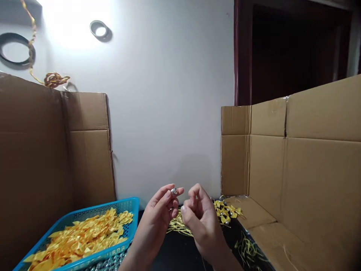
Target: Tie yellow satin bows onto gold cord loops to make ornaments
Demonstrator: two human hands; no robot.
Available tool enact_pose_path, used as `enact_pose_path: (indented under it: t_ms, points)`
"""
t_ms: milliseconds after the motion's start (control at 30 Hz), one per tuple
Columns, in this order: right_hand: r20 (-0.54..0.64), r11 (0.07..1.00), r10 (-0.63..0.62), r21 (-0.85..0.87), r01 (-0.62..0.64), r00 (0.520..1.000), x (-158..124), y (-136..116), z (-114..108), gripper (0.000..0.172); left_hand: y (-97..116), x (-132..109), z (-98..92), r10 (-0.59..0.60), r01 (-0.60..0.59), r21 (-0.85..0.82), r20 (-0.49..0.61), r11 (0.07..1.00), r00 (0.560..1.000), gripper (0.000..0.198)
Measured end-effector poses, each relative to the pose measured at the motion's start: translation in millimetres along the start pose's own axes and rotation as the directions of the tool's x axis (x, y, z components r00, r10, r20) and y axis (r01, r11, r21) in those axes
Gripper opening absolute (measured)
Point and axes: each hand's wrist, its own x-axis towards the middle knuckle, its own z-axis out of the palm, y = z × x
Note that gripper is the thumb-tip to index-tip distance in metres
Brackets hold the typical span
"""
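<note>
My left hand [158, 210] pinches a small, shiny silver bell [174, 191] between the thumb and fingertips, at the middle of the view. Close by on the right, apart from the bell, my right hand [200, 222] is closed, its index finger bent and its thumb pressed toward the curled fingers. Whatever it may hold is hidden or too thin to make out. Behind and below the hands lies a bundle of golden cords [180, 225], partly covered by them.
A blue basket [135, 214] of yellow folded ribbon pieces [87, 237] stands at left, with many silver bells [108, 262] below its edge. Yellow pieces with silver bells [225, 211] lie behind my right hand. Loose cords [248, 248] lie at right. Cardboard walls [321, 180] flank the black work surface [175, 252].
</note>
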Motion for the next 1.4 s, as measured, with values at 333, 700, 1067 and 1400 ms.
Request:
enact_pose_path:
  t_ms: [333,700,1067,1400]
  points:
    - [-0.003,1.0,0.021,0.01,-0.021,1.0,-8,-2,6,0.024,0,-16,2.6,0.0,0.0,-0.01,0.009,1.0,1.0,0.036]
    - [-0.017,0.995,-0.008,-0.096,0.007,1.0,-6,0,0,0.018,-6,-13,4.5,-0.036,0.026,0.093,0.115,0.995,0.993,0.047]
    - [0.091,0.995,0.068,-0.076,-0.061,0.994,3,3,-6,0.016,-4,1,-3.4,0.211,-0.236,0.37,0.108,0.898,0.971,0.023]
    - [0.205,0.949,0.31,-0.119,-0.291,0.928,18,14,-28,0.031,50,33,29.2,0.433,-0.454,0.494,0.164,0.741,0.886,0.013]
